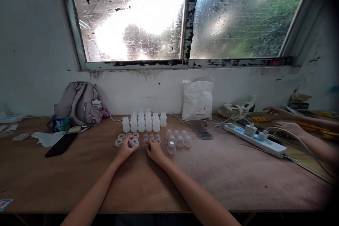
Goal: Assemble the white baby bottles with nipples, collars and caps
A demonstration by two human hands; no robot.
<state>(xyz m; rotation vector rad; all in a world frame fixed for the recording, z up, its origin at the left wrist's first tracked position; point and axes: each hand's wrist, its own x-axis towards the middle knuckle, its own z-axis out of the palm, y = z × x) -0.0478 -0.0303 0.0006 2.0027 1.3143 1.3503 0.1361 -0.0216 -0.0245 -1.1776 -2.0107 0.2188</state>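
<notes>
My left hand pinches a white bottle collar ring between thumb and fingers, tilted off the table. More collar rings lie beside and behind that hand. To its right, my right hand reaches into a group of see-through bottle nipples, its fingertips closed on one at the front left. Translucent baby bottles stand in rows behind both hands. Right of the nipples, several see-through caps stand on the table.
A white plastic bag leans on the wall. At left are a backpack, a black phone-like slab and a white tissue. A power strip with plugs and cables lies at right, near another person's hands.
</notes>
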